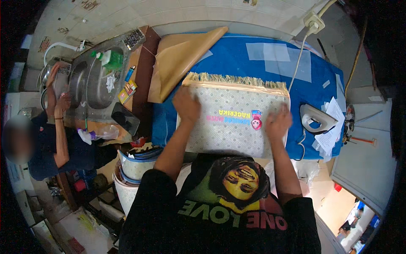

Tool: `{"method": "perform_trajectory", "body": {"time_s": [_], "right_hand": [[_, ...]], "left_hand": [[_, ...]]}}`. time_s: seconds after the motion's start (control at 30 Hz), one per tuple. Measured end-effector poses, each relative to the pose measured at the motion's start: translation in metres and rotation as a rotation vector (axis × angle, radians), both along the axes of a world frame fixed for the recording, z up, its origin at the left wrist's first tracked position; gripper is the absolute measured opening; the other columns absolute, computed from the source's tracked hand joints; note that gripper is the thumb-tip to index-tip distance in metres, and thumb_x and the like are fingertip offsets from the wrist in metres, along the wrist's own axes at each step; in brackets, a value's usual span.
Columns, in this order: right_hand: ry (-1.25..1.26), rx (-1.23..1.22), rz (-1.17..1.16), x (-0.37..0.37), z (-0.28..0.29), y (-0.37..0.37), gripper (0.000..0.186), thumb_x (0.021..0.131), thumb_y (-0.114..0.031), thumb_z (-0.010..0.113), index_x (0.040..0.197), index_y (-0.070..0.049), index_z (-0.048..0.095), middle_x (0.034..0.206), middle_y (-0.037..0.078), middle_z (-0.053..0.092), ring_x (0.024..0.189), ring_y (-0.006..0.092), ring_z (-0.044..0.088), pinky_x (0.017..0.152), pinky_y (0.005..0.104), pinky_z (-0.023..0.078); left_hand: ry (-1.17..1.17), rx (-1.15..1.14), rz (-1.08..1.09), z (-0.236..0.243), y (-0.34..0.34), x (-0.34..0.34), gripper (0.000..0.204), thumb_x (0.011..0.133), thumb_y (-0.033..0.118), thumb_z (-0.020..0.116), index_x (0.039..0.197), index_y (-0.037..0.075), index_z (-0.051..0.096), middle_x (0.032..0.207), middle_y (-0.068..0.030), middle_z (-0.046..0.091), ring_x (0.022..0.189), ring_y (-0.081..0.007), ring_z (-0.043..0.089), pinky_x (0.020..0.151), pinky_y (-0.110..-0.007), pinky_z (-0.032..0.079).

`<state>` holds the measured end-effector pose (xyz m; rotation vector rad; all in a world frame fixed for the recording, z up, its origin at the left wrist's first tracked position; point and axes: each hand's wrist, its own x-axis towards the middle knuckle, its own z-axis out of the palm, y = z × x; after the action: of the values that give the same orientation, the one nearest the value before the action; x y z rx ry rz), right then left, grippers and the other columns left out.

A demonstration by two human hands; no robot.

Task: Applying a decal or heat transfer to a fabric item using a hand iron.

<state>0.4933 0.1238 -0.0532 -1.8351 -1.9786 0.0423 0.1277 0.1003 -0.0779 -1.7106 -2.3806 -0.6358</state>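
Observation:
A pale patterned mat point(224, 137) with a fringed band along its far edge and a colourful printed motif lies on a blue padded board point(228, 55). My left hand point(188, 106) is on the mat's upper left part, fingers curled at its edge. My right hand point(279, 120) is at the mat's right edge, its fingers bent and slightly blurred, so their hold is unclear. Right of it lies an iron point(318, 119) with a cord, beside white paper sheets point(332, 137). A folded brown sheet point(173, 63) lies at the board's back left.
A co-worker point(46, 144) stands at a steel sink point(95, 86) on the left, both hands point(63, 99) near its left end, with bottles and small items around. Stacked tubs point(131, 169) stand below the board's left end. A white cord hangs from a wall socket point(313, 23).

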Motion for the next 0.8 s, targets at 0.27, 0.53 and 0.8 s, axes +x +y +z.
{"method": "perform_trajectory", "body": {"time_s": [0.27, 0.53, 0.8], "right_hand": [[-0.283, -0.356, 0.275, -0.069, -0.052, -0.026, 0.083, 0.103, -0.056, 0.041, 0.164, -0.003, 0.023, 0.172, 0.022, 0.017, 0.16, 0.0383, 0.01, 0.127, 0.0598, 0.003], [-0.011, -0.149, 0.357, -0.063, -0.006, -0.037, 0.074, 0.093, -0.034, 0.062, 0.157, -0.005, 0.038, 0.164, 0.021, 0.034, 0.155, 0.0427, 0.026, 0.125, 0.0644, 0.011], [-0.078, -0.292, 1.042, -0.144, -0.037, -0.056, 0.072, 0.096, -0.038, 0.06, 0.158, -0.009, 0.038, 0.167, 0.016, 0.032, 0.157, 0.0354, 0.024, 0.127, 0.0606, 0.01]], "left_hand": [[-0.101, -0.296, -0.557, -0.015, -0.044, 0.066, 0.068, 0.1, 0.034, 0.058, 0.156, 0.0, 0.039, 0.166, -0.0218, 0.031, 0.156, -0.0408, 0.024, 0.127, -0.058, 0.012], [-0.431, -0.051, -0.387, -0.009, -0.071, 0.003, 0.052, 0.093, 0.016, 0.06, 0.141, -0.002, 0.054, 0.147, -0.0206, 0.053, 0.144, -0.0384, 0.043, 0.123, -0.055, 0.025], [-0.309, -0.143, -0.285, -0.031, -0.091, -0.02, 0.041, 0.093, 0.011, 0.057, 0.133, 0.004, 0.062, 0.148, -0.0136, 0.055, 0.144, -0.0361, 0.044, 0.123, -0.056, 0.025]]}}
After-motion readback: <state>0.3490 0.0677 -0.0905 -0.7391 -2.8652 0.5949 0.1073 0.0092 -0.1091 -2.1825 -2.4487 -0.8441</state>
